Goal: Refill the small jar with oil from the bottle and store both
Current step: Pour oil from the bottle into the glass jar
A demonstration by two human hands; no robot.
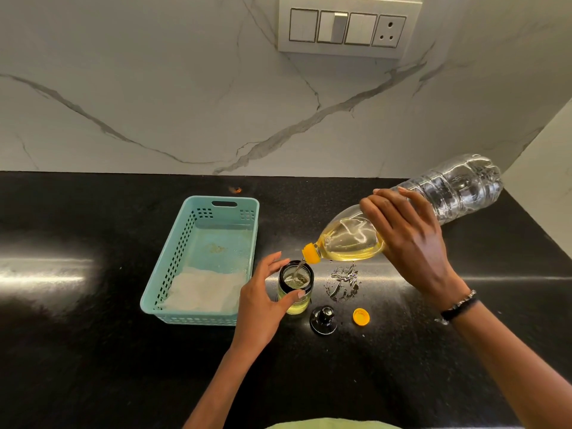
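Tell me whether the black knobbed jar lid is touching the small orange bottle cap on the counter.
Apart. The head view shows the black knobbed jar lid and the small orange bottle cap lying separately, with bare black counter between them.

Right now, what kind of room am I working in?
Most likely a home kitchen: a black stone counter, a marble backsplash with a switch panel, and a cooking oil bottle being poured.

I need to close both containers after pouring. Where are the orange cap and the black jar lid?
orange cap (361,316): head view, on its open inner side.
black jar lid (323,319): head view, on its knob.
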